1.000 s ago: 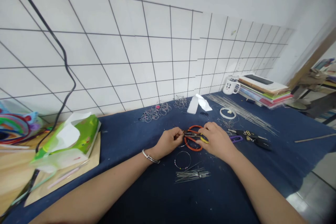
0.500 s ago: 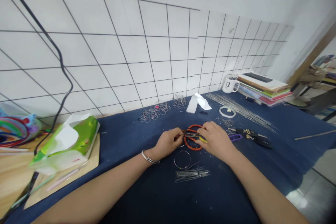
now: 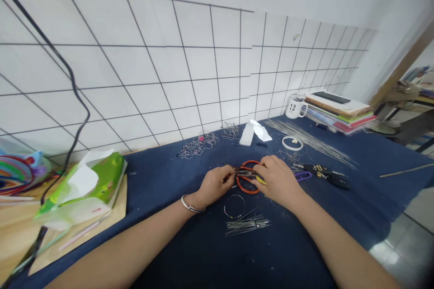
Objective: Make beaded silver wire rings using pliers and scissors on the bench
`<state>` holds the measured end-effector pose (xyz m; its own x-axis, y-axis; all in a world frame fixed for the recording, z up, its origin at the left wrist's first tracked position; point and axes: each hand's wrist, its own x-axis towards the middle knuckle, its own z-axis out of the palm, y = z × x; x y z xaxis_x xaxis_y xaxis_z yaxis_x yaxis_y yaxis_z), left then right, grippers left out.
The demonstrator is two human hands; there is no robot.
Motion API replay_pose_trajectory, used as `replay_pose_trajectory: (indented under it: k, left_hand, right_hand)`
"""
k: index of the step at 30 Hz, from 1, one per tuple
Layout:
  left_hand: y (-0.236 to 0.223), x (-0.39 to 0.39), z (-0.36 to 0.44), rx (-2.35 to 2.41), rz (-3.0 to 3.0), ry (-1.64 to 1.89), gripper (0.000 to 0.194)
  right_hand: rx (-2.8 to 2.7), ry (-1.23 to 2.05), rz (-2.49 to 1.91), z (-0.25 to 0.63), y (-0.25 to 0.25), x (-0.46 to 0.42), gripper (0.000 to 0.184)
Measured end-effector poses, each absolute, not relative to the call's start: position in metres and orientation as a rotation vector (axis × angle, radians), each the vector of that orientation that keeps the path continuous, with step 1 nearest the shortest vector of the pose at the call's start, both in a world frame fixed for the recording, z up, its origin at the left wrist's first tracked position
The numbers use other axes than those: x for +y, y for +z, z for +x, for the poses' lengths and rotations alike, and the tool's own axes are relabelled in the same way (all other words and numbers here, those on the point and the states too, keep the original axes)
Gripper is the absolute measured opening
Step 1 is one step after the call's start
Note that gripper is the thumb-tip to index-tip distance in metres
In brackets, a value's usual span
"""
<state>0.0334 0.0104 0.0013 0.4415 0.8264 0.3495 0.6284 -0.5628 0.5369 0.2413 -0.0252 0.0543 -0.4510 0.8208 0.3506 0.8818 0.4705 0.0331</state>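
My right hand (image 3: pixel 280 181) is closed round the yellow handle (image 3: pixel 260 179) of a pair of pliers (image 3: pixel 247 173), whose jaws point left. The fingertips of my left hand (image 3: pixel 217 183) are pinched at the jaw tips on a thin wire (image 3: pixel 234 186), mostly hidden by the fingers. Under the pliers lie orange loop handles (image 3: pixel 248 188) on the dark blue cloth; the rest of that tool is covered. Nearer me sit a wire ring with small beads (image 3: pixel 234 216) and a tied bundle of short wires (image 3: pixel 247 225).
Tangled wire rings (image 3: pixel 198 145) lie by the tiled wall. Long straight wires (image 3: pixel 310 140), a white coil (image 3: pixel 292 143), keys (image 3: pixel 320 170) and a purple-handled tool (image 3: pixel 303 176) are to the right. A mug (image 3: pixel 294 107) stands by stacked books (image 3: pixel 339 113); a tissue pack (image 3: pixel 91 180) is at left.
The view has shifted slightly, so the scene sits a little further left. Both hands keep nearly the same position and grip at the pliers.
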Motion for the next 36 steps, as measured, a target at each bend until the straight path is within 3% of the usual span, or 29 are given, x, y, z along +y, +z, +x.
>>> replay_pose_trajectory:
  k: [36]
  left_hand:
    - [-0.0047,0.0177,0.0276,1.196,2.812,0.762,0.016]
  right_hand:
    - [-2.464,-0.495,-1.398,0.2396,0.0569,-0.0292,0.015]
